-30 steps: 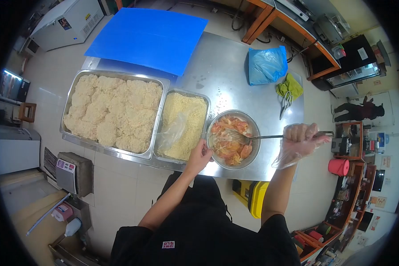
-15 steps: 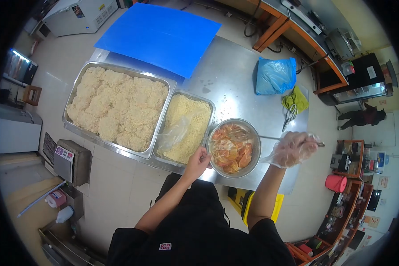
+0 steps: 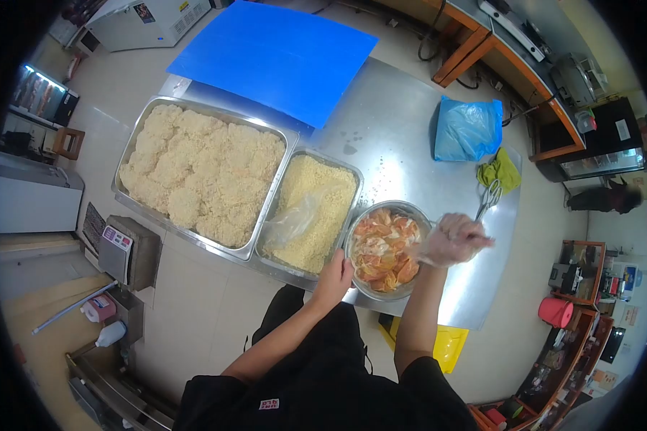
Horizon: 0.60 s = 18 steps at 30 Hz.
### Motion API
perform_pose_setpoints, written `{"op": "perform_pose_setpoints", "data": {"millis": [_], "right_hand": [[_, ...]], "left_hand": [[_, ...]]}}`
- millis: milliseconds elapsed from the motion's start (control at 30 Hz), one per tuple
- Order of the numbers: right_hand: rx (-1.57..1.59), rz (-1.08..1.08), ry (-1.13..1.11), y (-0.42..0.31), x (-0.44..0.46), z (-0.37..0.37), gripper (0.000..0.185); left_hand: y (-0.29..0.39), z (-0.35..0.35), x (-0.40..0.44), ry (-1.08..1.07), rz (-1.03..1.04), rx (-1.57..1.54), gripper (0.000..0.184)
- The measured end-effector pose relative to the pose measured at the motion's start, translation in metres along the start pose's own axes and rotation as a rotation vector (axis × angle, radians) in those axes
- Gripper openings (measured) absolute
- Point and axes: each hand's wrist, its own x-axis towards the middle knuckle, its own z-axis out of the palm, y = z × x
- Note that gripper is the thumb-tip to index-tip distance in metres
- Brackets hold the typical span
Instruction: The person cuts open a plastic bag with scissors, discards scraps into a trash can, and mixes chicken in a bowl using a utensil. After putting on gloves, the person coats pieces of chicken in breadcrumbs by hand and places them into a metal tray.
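Observation:
A round metal bowl [image 3: 361, 281] holds pieces of orange-pink meat [image 3: 387, 248]. My left hand [image 3: 334, 278] grips the bowl's left rim. Over the bowl's right edge, my right hand [image 3: 454, 241], in a clear plastic glove, is closed around the end of the metal fork; most of the fork is hidden or blurred. Left of the bowl, a metal tray [image 3: 358, 188] contains yellowish crumbs [image 3: 322, 194] with a clear plastic bag [image 3: 298, 215] lying on them. Farther left, a large tray [image 3: 292, 144] is full of crumb-coated pieces [image 3: 201, 172].
A blue board [image 3: 280, 61] lies across the table's far left. At the right stand a blue plastic bag [image 3: 469, 129], a green cloth [image 3: 501, 171] and scissors [image 3: 489, 199]. Beneath the near edge is a yellow box [image 3: 449, 346]. Another person [image 3: 604, 199] is far right.
My right hand has moved left, closer to the bowl, and the fork has dropped from clear view. My left hand stays at the rim. The view has shifted, and the far person has moved.

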Motion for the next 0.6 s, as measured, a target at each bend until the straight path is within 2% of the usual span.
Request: {"op": "perform_pose_setpoints", "data": {"millis": [67, 167, 300, 333, 400, 467, 600], "right_hand": [[0.045, 0.187, 0.175, 0.006, 0.015, -0.001, 0.057], [0.158, 0.460, 0.082, 0.012, 0.045, 0.006, 0.057], [0.206, 0.691, 0.008, 0.020, 0.058, 0.000, 0.059], [0.231, 0.738, -0.028, 0.021, 0.057, -0.003, 0.059], [0.243, 0.798, -0.035, 0.014, 0.047, 0.001, 0.059], [0.301, 0.828, -0.104, 0.007, 0.040, 0.004, 0.060], [0.242, 0.695, -0.268, -0.038, 0.034, 0.006, 0.062]], "left_hand": [[-0.008, 0.003, 0.000, 0.023, 0.039, 0.048, 0.019], [-0.002, 0.006, 0.000, 0.086, 0.091, 0.093, 0.015], [0.003, 0.007, -0.002, 0.068, -0.023, -0.020, 0.019], [0.002, 0.007, -0.002, 0.095, 0.044, 0.024, 0.018], [-0.003, 0.008, -0.002, 0.151, 0.178, 0.112, 0.016], [-0.004, 0.008, -0.002, 0.145, 0.188, 0.099, 0.017], [-0.004, 0.006, -0.002, 0.127, 0.174, 0.085, 0.018]]}}
